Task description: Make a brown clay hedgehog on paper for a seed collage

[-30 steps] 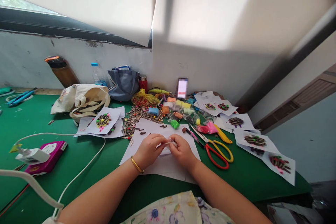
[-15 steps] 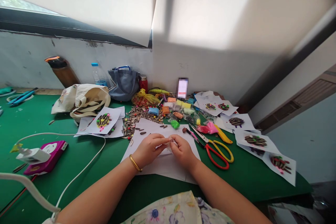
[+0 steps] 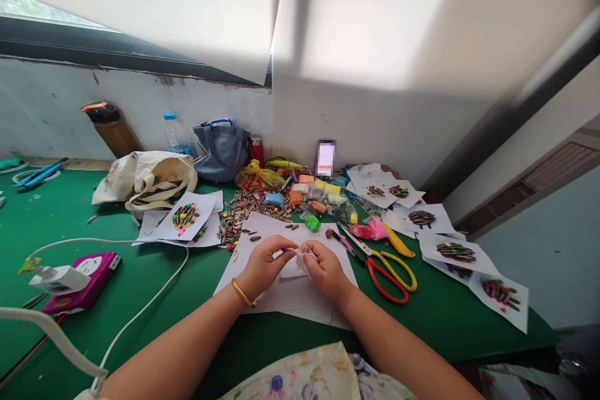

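Over a sheet of white paper, my two hands meet almost fingertip to fingertip. My right hand is closed on a small, crumpled piece of clear plastic wrapping; its contents, if any, do not show. My left hand, with a gold bangle at the wrist, pinches thumb against fingers at the wrapping's left edge. Whatever lies in that pinch is too small to make out. A few dark striped seeds lie on the paper beyond my left hand, and a green lump of clay sits at its far edge.
A heap of sunflower seeds and packs of coloured clay lie behind the paper. Scissors and a yellow cutter are to the right. Seed-decorated sheets flank both sides. A white cable crosses the left.
My left fingertips have drawn slightly left and up, apart from the right ones. More of the plastic wrapping now shows between my hands.
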`<action>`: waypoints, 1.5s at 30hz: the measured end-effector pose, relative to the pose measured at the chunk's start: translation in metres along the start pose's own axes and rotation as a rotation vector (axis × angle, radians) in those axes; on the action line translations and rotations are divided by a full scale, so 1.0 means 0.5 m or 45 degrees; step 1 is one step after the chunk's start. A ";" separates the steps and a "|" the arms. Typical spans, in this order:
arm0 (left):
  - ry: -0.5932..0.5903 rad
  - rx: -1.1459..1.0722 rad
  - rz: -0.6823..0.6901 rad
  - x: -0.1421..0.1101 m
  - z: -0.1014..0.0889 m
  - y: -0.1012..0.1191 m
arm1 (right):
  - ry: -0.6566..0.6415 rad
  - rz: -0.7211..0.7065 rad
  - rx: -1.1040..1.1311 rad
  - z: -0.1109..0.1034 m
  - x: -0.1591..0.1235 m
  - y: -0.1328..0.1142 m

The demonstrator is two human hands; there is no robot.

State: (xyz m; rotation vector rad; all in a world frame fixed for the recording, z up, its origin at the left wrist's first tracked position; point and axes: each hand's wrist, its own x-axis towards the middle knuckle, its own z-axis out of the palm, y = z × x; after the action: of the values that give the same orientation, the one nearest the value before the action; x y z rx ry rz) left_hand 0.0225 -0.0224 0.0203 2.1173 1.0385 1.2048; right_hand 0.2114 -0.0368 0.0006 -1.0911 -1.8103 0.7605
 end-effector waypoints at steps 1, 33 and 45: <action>-0.007 -0.011 0.002 0.000 0.000 -0.001 | -0.003 -0.002 0.003 0.000 0.000 0.001; -0.095 -0.529 -0.278 0.005 0.000 -0.001 | -0.011 0.032 0.082 0.002 0.000 0.010; 0.000 -0.280 -0.206 0.003 0.007 0.003 | 0.012 0.031 0.050 0.003 -0.001 0.010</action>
State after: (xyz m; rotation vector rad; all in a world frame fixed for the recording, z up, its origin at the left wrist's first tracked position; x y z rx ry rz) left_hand 0.0267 -0.0223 0.0202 1.8302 1.0063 1.1819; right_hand 0.2118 -0.0350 -0.0043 -1.0911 -1.7698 0.8015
